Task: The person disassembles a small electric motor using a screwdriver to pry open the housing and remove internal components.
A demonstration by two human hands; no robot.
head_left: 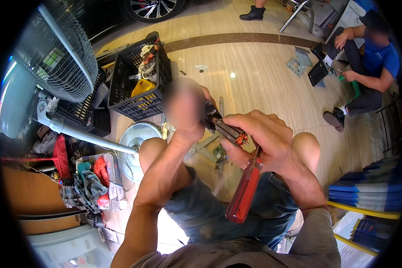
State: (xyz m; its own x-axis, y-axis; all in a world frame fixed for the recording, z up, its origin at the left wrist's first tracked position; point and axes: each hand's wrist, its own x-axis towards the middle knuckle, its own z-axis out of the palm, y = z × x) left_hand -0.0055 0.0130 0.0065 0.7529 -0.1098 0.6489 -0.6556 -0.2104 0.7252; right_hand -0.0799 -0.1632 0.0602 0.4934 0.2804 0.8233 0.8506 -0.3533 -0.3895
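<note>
My left hand [186,111], partly blurred, is closed on the black end of a small motor part [211,117]. From that end a grey metal core [228,130] sticks out to the right, with orange copper windings [242,139] at its tip. The thumb and fingers of my right hand [265,138] close in around the core. A screwdriver with a clear red handle [244,193] hangs handle-down from my right hand. Its shaft runs up between the fingers, which hide its tip. Below the hands, metal strips [205,148] and a small circuit board [219,152] lie on the floor.
A black crate [140,105] with tools stands at the left, beside a standing fan [71,58] on a round base [140,134]. A box of cloths [114,178] sits nearer. At the far right a seated person in blue [379,58] handles parts. Stacked blue packs [370,187] fill the right.
</note>
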